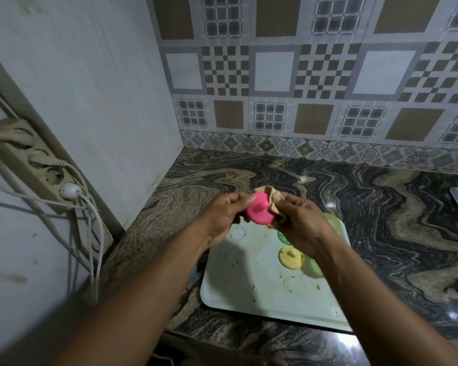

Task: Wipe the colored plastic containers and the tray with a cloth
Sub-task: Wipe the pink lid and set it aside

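Left hand (220, 220) holds pink container (259, 212), right hand (302, 223) cloth (273, 192), over tray (249, 289).

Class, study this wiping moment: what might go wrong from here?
The left hand pinches the pink round plastic container by its edge while the right hand presses a tan cloth on it; it may slip. Green-brown specks dirty the pale green tray, so wiped pieces set back could get soiled.

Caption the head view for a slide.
Left hand holds a pink container, right hand presses a cloth to it, above a soiled tray.
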`<state>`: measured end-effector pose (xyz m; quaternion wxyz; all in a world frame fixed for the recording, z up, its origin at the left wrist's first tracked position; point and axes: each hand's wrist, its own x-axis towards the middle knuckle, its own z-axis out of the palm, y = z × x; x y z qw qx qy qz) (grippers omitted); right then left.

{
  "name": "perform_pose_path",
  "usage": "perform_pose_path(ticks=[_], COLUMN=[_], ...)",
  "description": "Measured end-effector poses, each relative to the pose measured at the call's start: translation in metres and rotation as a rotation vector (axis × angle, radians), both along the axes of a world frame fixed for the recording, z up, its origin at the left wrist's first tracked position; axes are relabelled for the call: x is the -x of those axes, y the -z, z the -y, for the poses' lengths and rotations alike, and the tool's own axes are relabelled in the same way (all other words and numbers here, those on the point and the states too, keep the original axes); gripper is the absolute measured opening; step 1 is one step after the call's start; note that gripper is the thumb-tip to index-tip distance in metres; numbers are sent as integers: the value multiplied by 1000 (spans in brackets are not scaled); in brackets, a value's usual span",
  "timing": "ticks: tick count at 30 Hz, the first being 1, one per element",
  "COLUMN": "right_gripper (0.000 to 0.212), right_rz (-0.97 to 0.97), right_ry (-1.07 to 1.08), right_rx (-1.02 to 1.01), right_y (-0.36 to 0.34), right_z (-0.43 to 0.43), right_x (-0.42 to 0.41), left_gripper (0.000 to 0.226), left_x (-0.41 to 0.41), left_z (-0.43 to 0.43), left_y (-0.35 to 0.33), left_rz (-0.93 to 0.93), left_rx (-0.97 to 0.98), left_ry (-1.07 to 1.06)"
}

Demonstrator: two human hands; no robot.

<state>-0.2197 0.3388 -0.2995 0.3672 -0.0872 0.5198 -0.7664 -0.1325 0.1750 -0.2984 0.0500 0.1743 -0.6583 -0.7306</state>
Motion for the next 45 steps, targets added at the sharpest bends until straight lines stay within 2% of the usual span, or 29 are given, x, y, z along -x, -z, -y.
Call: perform_pose_path(ticks=[3, 5, 6, 9, 11, 12, 14, 16, 17, 19, 21, 23, 24, 27, 30, 31, 33, 35, 37, 39, 42, 44, 45], right_gripper=[17, 15, 15, 18, 20, 20, 20, 22, 23, 25, 24, 22, 23, 25, 23, 23, 22, 23, 25, 25, 22, 23, 23], right_rz=[114, 166, 139, -54, -81, -56, 33, 109, 139, 108, -73, -193, -189, -32, 161, 178, 69, -98, -187, -136, 25, 86, 85], right_ry=[314, 372, 319, -26, -109, -54, 189, 406, 448, 367, 160, 24, 24, 222, 420, 424, 287, 27, -150, -96, 236, 354, 347], right_rx=[106, 85, 52, -52, -73, -43, 59, 119, 124, 96, -6, -79, -63, 72, 142, 133, 53, -38, -97, -17, 125, 149, 136], right_y=[15, 22, 21, 11, 6, 6, 12, 17, 20, 21, 17, 13, 11, 10, 16, 18, 18, 10, -2, -6, 1, 11, 13], right_z=[24, 27, 23, 0, -3, 3, 20, 35, 38, 30, 14, 3, 4, 25, 40, 37, 23, 4, -5, 3, 27, 33, 31], right_x=[-28, -31, -26, 1, 6, 2, -13, -27, -28, -22, -7, 5, 4, -21, -41, -38, -21, -1, 7, 2, -20, -27, -25], left_gripper=[16, 15, 15, 23, 18, 15, 12, 16, 19, 24, 31, 21, 14, 14, 12, 14, 21, 28, 27, 17, 12, 12, 14], left_x=[12, 11, 6, -7, -7, -2, 8, 16, 17, 12, 2, -3, -2, 12, 22, 19, 8, -3, -8, -2, 13, 17, 15], left_z=[-26, -33, -30, -2, 8, 7, -7, -27, -33, -29, -9, 9, 13, -3, -30, -33, -25, -6, 9, 10, -16, -33, -35], left_y=[11, 21, 21, 12, 7, 7, 14, 29, 34, 34, 24, 15, 12, 10, 28, 32, 31, 16, 4, -3, 5, 15, 20], left_rz=[-104, -66, 1, 204, 156, 91, -38, -88, -72, 49, 177, 177, 126, -66, -99, -74, 25, 136, 148, 35, -126, -110, -68], left_rx=[-56, -131, -138, -95, -40, -3, 21, -118, -214, -257, -162, -57, -21, -79, -341, -348, -226, -92, -16, 21, -73, -165, -170], left_ry=[-277, -310, -238, 117, 166, 103, -82, -248, -278, -193, -53, -4, -36, -276, -465, -465, -292, 10, 182, 93, -248, -405, -391])
